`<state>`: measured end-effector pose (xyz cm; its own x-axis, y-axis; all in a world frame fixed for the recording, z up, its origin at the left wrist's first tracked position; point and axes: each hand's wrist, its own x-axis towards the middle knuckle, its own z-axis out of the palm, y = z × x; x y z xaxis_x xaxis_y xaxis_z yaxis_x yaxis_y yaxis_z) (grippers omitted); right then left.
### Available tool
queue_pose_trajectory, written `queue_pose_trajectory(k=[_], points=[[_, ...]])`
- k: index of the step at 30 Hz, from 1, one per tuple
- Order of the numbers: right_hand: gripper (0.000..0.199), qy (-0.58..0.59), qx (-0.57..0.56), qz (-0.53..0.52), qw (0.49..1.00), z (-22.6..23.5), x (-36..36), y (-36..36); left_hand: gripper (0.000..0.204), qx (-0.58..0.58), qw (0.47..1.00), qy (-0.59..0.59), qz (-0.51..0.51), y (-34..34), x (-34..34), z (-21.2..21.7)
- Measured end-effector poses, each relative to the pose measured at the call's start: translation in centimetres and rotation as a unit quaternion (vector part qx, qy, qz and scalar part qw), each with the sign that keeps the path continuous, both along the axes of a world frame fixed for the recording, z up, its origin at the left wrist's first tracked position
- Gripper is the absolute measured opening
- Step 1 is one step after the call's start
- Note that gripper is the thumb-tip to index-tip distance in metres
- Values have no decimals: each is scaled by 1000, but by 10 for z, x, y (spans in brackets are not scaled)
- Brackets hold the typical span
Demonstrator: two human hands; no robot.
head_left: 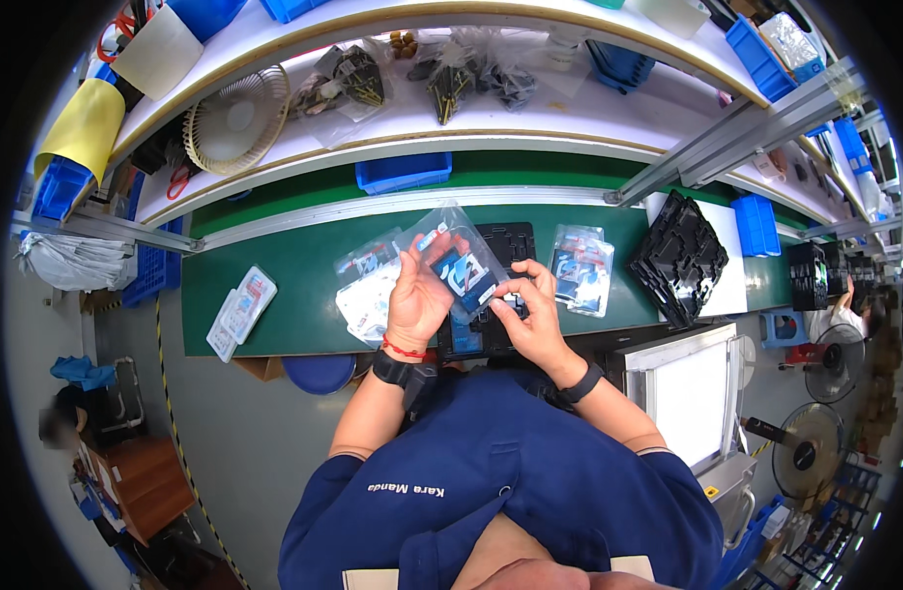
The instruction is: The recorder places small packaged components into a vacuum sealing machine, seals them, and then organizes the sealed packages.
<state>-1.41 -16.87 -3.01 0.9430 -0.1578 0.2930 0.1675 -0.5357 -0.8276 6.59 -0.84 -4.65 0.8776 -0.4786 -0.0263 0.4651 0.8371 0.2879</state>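
Note:
Both hands hold up a clear plastic package [466, 265] with a blue printed card showing inside it. My left hand [417, 305] grips its left side, the thumb along the edge. At the lower right corner my right hand [536, 313] pinches the plastic between thumb and fingers. A black moulded tray [508, 239] lies beneath, partly hidden by the package and hands. Left of it is a loose pile of clear packages with white cards [365, 300]. Another stack of clear packages [582, 270] rests just right of the tray.
Two more packs [243, 307] lie on the green table [304, 324] at the left. Stacked black trays [679, 258] stand on the right. A blue bin [404, 173] sits at the back under a shelf [540, 123] with bagged parts. A machine with a white panel [682, 403] stands at lower right.

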Motion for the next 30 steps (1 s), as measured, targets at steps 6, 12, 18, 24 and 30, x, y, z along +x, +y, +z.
queue_pose_trajectory(k=[6,12,18,24,30], points=[[24,-32,-61,-55,996,-8,8,5,40,-38,998,48,29,-13,-3,4],[41,-35,3,-131,991,-10,16,-14,38,-20,998,53,18,-19,1,6],[26,111,264,30,958,-12,12,-38,44,-9,996,72,-51,-34,-6,-8],[11,154,287,-69,943,-79,2,-97,39,399,909,-111,-40,-32,-2,-49],[21,224,-39,-312,922,-142,-7,-180,60,864,347,-359,59,58,-5,-113]])
